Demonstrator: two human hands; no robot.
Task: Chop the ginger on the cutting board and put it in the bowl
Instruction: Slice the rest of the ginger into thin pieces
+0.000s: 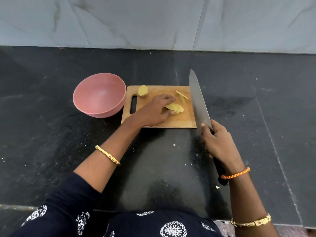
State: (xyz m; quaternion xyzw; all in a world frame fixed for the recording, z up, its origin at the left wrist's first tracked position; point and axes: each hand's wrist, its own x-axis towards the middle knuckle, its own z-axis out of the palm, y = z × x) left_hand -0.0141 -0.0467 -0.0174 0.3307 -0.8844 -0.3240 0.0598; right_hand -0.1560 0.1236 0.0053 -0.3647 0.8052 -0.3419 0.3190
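Note:
A wooden cutting board lies on the dark counter. On it, my left hand holds a fanned stack of ginger slices between thumb and fingers. A whole ginger chunk sits at the board's far left corner, and thin ginger strips lie near the far right. My right hand grips the black handle of a large knife, whose blade is raised along the board's right edge. The empty pink bowl stands just left of the board.
The black stone counter carries small white specks and crumbs. A pale marble-look tiled wall rises behind it. The counter's front edge runs near my patterned dark clothing at the bottom.

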